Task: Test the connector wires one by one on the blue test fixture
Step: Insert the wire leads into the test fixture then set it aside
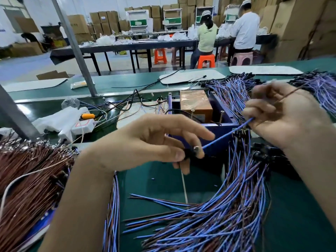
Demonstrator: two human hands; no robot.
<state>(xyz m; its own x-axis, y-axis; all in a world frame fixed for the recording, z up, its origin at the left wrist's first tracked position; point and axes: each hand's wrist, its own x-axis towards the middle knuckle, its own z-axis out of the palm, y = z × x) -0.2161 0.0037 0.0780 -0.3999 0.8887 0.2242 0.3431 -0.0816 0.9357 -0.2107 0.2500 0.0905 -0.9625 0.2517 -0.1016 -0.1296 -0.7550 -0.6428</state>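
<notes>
Connector wire (227, 134), blue, taut across frame centre. Left hand (154, 142) pinches its black connector (190, 153); right hand (283, 120), fingers curled, pinches the far end. Blue test fixture (223, 126) sits just behind. Green tabletop (163, 182) carries loose blue-brown wires (218, 224) lower right and a brown bundle (27, 179) lower left.
</notes>
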